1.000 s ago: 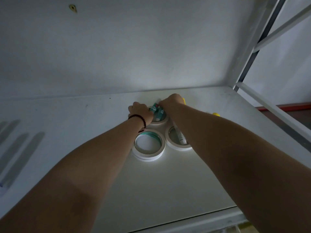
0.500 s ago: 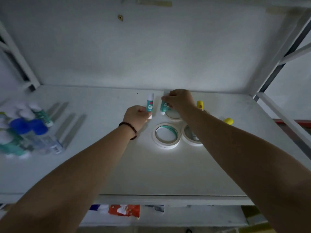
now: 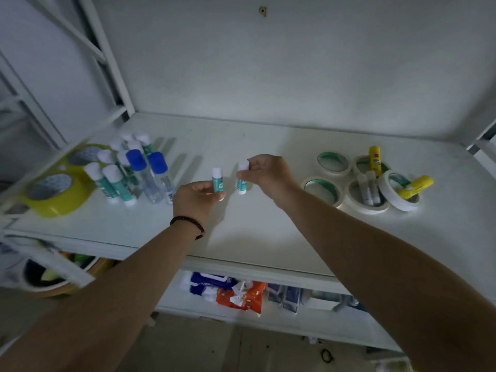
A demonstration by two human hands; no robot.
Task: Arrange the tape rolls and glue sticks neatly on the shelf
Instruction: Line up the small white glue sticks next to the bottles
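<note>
Glue sticks, two, teal-labelled with white caps, held upright above the middle of the white shelf [image 3: 268, 224], one per hand and near each other. Left stick [image 3: 217, 180] pinched low on its body by the left hand [image 3: 197, 196], fingers [image 3: 212, 193] closed around it; dark beaded bracelet [image 3: 188, 224] on that wrist. Right stick [image 3: 243, 178] pinched between thumb and fingertips of the right hand [image 3: 268, 173], cap end just under the curled fingers [image 3: 253, 163].

Off to the left on the shelf: cluster of standing glue sticks [image 3: 112, 181], same teal and white, blurred; two clear bottles with blue caps [image 3: 150, 173] among them; two yellow tape rolls [image 3: 57, 194] at the far left edge.

Off to the right: group of white tape rolls [image 3: 332, 163] lying flat with greenish inner cores, touching or just beside one another. Yellow glue stick [image 3: 375, 160] standing inside one roll, another yellow stick [image 3: 414, 186] tilted across the rightmost roll, two pale sticks [image 3: 369, 189] standing inside a front roll.

Below: lower shelf with blue and orange packets [image 3: 228, 289]. Round basket [image 3: 51, 275] at lower left, blurred.
</note>
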